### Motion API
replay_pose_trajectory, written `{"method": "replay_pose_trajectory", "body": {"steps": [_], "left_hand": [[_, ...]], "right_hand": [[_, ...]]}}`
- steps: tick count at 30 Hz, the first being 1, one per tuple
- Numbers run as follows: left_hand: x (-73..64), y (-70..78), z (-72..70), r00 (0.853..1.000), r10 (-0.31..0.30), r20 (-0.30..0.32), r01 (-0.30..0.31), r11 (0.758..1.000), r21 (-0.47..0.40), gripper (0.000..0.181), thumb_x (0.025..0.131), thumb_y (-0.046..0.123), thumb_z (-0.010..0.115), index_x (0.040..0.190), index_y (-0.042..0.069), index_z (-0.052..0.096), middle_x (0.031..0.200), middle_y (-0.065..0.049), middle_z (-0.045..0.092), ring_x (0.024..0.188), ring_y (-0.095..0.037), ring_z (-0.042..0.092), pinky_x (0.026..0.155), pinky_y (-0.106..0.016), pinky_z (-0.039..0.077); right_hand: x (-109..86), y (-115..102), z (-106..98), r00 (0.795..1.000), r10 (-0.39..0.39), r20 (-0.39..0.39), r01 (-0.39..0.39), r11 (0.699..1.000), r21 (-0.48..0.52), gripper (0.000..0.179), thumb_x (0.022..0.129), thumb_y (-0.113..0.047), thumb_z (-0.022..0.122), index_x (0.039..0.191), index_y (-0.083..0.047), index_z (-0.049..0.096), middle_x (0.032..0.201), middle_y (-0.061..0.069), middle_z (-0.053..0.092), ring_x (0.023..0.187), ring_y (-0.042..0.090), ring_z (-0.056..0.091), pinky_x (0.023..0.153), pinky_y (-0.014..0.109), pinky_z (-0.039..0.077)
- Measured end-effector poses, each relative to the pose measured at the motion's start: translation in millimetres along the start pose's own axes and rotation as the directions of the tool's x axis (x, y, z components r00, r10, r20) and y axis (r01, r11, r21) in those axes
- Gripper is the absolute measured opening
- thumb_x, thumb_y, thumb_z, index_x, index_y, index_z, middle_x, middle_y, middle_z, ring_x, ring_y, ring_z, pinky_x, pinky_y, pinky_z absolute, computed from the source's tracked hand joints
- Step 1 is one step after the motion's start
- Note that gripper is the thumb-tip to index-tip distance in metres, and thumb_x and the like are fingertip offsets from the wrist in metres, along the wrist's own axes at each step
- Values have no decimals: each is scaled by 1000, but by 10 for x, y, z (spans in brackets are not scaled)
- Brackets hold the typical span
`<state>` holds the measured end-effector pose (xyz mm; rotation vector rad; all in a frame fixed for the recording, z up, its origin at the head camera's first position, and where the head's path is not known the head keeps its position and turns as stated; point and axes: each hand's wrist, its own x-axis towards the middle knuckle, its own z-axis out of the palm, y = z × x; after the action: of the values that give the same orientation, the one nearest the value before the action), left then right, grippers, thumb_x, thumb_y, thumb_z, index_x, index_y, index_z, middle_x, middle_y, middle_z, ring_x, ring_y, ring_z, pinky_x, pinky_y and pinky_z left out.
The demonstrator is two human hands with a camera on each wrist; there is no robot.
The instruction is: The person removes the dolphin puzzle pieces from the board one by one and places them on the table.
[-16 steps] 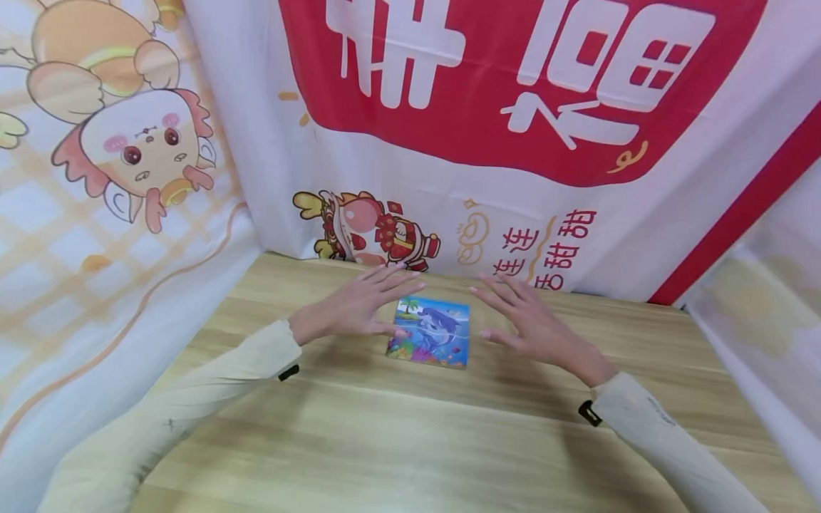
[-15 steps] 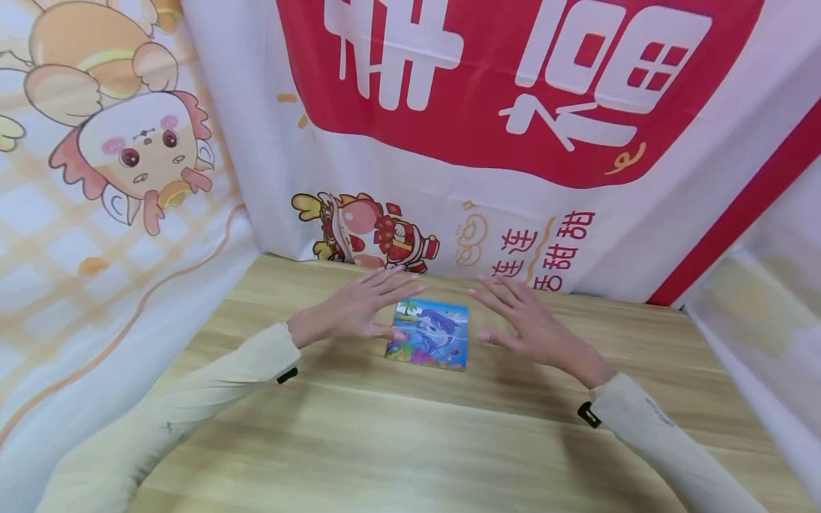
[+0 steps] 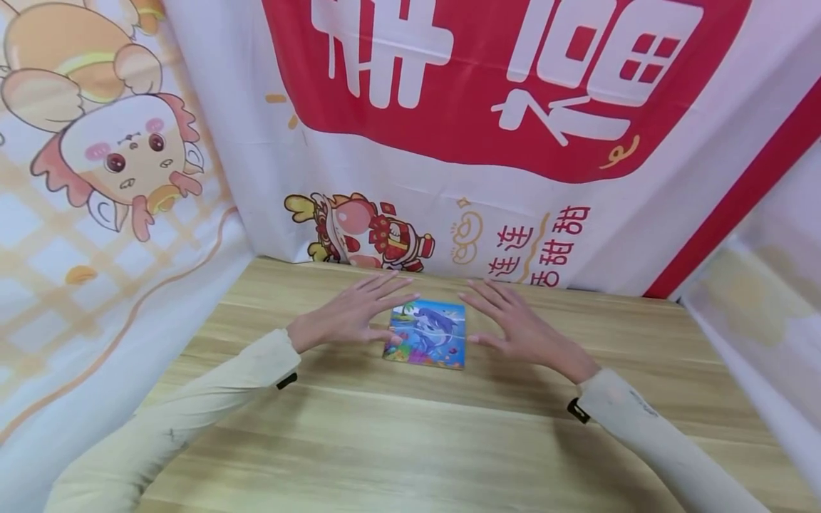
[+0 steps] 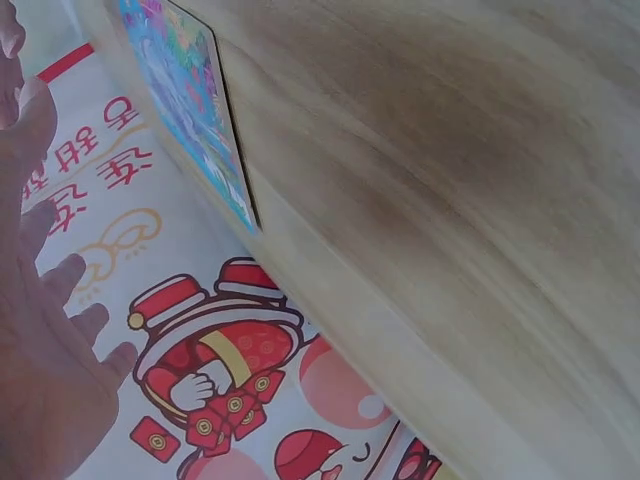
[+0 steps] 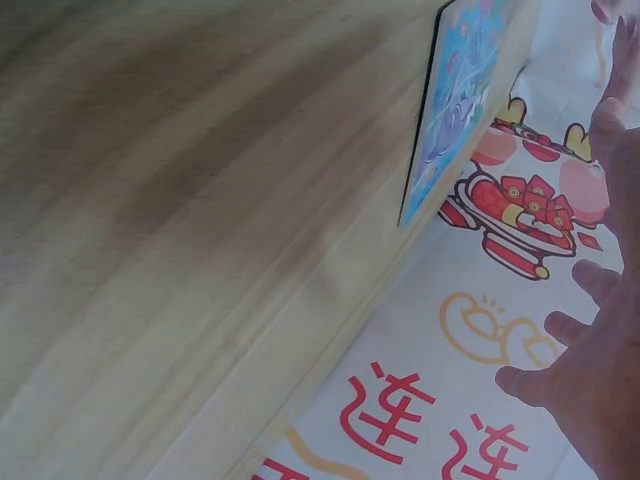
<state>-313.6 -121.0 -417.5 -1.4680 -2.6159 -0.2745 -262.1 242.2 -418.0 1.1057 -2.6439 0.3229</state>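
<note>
A thin square board printed with dolphins, a palm tree and bright coral (image 3: 428, 335) lies flat on the wooden table, picture side up. At its left edge is my left hand (image 3: 349, 311), fingers spread and straight, the thumb overlapping the picture's left side in the head view. My right hand (image 3: 522, 328) hovers by the right edge with fingers spread, its thumb tip close to the border. Neither hand grips anything. Seen from the left wrist, the board (image 4: 190, 105) lies beyond the left hand (image 4: 50, 350); the right wrist view has the right hand (image 5: 595, 350) above the table.
The wooden table (image 3: 385, 442) reaches back to a white cloth (image 3: 449, 185) with a big red panel and cartoon figures. Another patterned cloth (image 3: 192, 285) hangs along the left side, and pale cloth (image 3: 757, 342) borders the right.
My right hand has come a little to the left, closer to the board's edge. The left hand stays nearly in place, and the head view has shifted slightly.
</note>
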Motion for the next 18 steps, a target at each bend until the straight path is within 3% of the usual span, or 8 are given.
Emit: {"method": "replay_pose_trajectory", "body": {"steps": [2,5,7,8,12,14,16,18], "left_hand": [[23,-12,15,1000,-22,-18,22,999,-30,82,98,58,66,165,24,33,173,-6,25,161,-34,16,132,-62,18],[47,-41,40,993,-114,-37,108,986,-129,76,101,52,66,164,22,36,170,-7,32,158,-34,27,128,-65,28],[66,-61,64,982,-186,-30,175,960,-217,73,102,50,65,164,21,36,168,-9,35,155,-34,32,126,-66,33],[75,-64,71,974,-227,-17,213,937,-278,71,103,48,64,163,22,37,168,-9,36,153,-34,35,124,-65,36],[130,-83,121,939,-343,31,312,811,-495,65,105,36,65,161,13,40,160,-18,45,143,-39,48,115,-60,50],[142,-85,136,914,-402,53,360,744,-562,60,106,30,64,158,7,43,153,-22,51,134,-40,56,108,-54,57],[155,-82,147,882,-464,84,413,674,-612,55,107,26,61,155,2,45,145,-26,57,127,-41,61,104,-51,60],[170,-67,139,835,-531,144,479,572,-666,51,108,24,60,151,-1,48,138,-27,61,120,-40,65,98,-48,64]], "right_hand": [[30,6,-9,1000,4,8,-4,1000,-5,81,97,-44,74,164,-22,36,172,10,28,158,36,24,128,65,26],[100,2,1,1000,16,6,-16,1000,1,76,99,-42,72,163,-20,39,171,10,30,156,35,29,128,64,27],[150,-7,14,999,37,7,-37,999,18,73,99,-40,73,161,-19,41,169,11,34,154,35,32,128,63,28],[175,-12,24,999,49,11,-49,998,30,71,99,-38,73,160,-18,43,168,11,35,153,36,34,128,62,29],[282,-21,79,995,96,34,-98,993,65,67,99,-34,75,158,-18,46,162,14,42,148,37,39,127,61,33],[353,-36,109,992,116,52,-120,990,77,66,99,-33,74,157,-19,47,160,14,44,147,36,41,126,60,36],[425,-57,137,988,136,75,-143,985,94,64,100,-33,74,156,-18,48,158,12,46,146,34,43,125,58,38],[496,-80,172,983,147,107,-160,980,120,59,101,-32,73,154,-17,51,156,10,49,145,32,45,125,56,39]]}}
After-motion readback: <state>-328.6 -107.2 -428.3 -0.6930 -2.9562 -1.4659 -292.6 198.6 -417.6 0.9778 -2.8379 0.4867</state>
